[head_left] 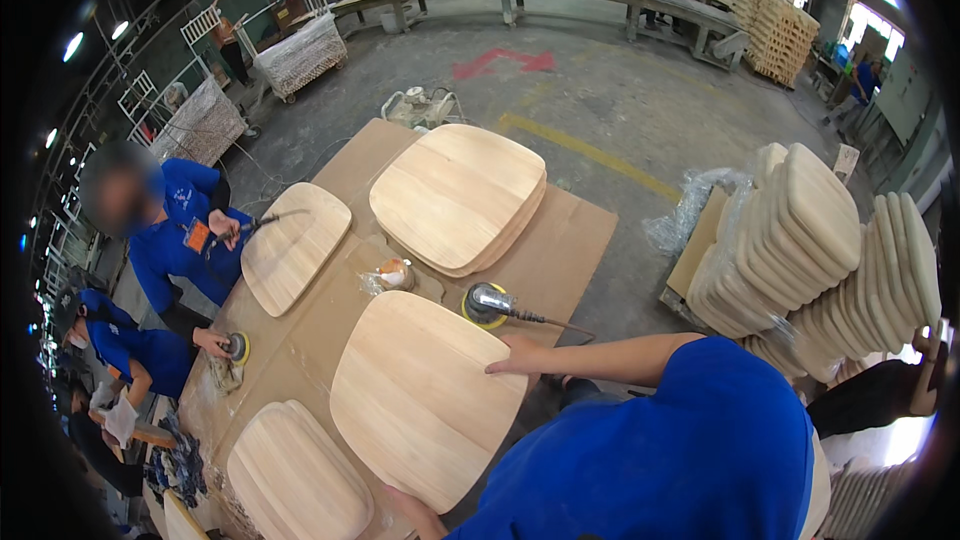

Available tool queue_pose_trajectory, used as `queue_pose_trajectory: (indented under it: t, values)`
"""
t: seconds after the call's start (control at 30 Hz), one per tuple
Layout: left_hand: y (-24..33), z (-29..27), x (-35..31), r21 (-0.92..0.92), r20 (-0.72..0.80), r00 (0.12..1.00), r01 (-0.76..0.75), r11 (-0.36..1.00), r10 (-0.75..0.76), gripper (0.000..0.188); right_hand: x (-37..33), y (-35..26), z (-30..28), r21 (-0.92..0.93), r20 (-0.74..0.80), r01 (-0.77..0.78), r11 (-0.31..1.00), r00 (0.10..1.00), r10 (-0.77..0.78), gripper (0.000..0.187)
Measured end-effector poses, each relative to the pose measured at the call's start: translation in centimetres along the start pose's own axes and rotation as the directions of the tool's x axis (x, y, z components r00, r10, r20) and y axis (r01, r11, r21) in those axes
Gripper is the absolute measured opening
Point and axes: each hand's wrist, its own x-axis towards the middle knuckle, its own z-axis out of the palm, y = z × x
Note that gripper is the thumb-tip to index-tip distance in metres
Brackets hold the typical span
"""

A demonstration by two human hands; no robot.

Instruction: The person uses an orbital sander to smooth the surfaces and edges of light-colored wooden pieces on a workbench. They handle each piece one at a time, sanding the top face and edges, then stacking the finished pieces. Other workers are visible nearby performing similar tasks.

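Note:
A pale wooden seat panel (425,400) with rounded corners lies at the near side of the cardboard-covered table, between my two hands. My right hand (515,354) grips its right edge, fingers over the rim. At its lower edge, my left hand (408,508) holds the rim; part of that hand is hidden. Just beyond the panel, a round sander (486,305) with a yellow pad rests near my right hand. A small stack of similar panels (298,475) sits beside my left hand.
More panels are piled (458,195) at the table's far end. Across from me, a co-worker in blue (190,210) holds a hose over another panel (297,248), one hand on a second sander (237,348). Tall panel stacks (790,240) stand on the right, beside plastic wrap (690,208).

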Motion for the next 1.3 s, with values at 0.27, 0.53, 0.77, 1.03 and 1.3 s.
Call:
queue_pose_trajectory:
  t: [0.27, 0.53, 0.77, 1.03, 1.3]
  values:
    - [3.0, 13.0, -0.7, 0.08, -0.145, 0.989, -0.024, 0.997, 0.035, 0.067, 4.7, 7.0, -10.8, 0.443, -0.031, -0.073, 0.894, 0.995, 0.097, 0.05]
    - [3.5, 34.5, 7.3, 0.256, 0.011, 0.998, -0.064, 0.965, 0.063, 0.06, 14.4, 9.5, -29.9, 0.534, -0.159, -0.046, 0.844, 0.975, 0.154, 0.049]
    - [7.0, 47.7, 13.7, 0.438, -0.006, 0.996, -0.081, 0.895, 0.092, 0.076, 26.5, 9.2, -39.0, 0.568, -0.154, -0.036, 0.822, 0.977, 0.149, 0.048]
    - [11.9, 42.1, 9.6, -0.195, 0.301, 0.944, -0.078, 0.978, 0.135, 0.049, 36.6, 8.0, -40.9, 0.082, -0.12, 0.171, 0.982, 0.98, -0.16, 0.048]
    - [5.4, 14.1, -14.3, 0.514, -0.502, 0.744, -0.155, 0.844, 0.442, 0.036, 35.2, -7.7, -16.1, 0.084, 0.249, 0.526, 0.846, 0.811, -0.529, 0.042]
